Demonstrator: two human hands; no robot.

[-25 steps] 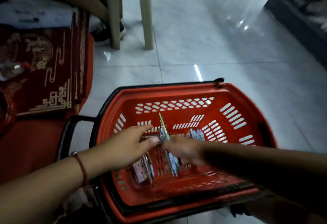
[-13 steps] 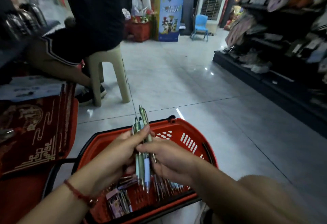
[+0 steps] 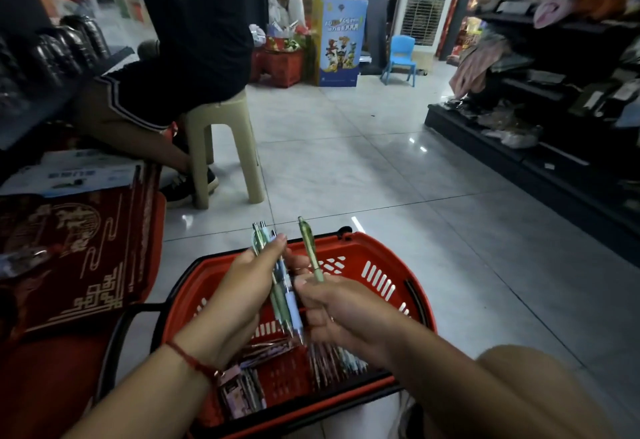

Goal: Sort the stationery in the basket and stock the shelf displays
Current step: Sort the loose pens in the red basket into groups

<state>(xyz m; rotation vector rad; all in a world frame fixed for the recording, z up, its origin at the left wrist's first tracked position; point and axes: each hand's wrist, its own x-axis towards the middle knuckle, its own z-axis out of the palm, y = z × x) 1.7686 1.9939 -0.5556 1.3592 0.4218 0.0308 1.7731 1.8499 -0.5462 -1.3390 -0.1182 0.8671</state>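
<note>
Sorting pens above the red shopping basket (image 3: pixel 391 258), by the look of it. Gripping a small bundle of pens (image 3: pixel 282 294) in the left hand (image 3: pixel 239 294), fingers curled round the barrels, thumb pressing near the clip ends. Pinching a single green pen (image 3: pixel 311 249) in the right hand (image 3: pixel 337 310), fingertips closed low on its barrel, just beside the bundle but apart from it.

Running near upright, both: the bundle's long axis leaning a little, clip ends up and away, tips pointing down toward the basket; the single pen tilting slightly leftward at its top, almost parallel with the bundle. Lying immediately right of the bundle, so the left hand sitting nearest to receive it, or the right hand free to carry it off alone.

Remaining in the basket below the hands: more loose pens (image 3: pixel 332 360) on the right of the floor, carded packets (image 3: pixel 242 392) on the left. Standing well apart across the tiled aisle, on the right, the dark shelf display (image 3: pixel 554 99); nothing being stocked yet, judging from this.
</note>
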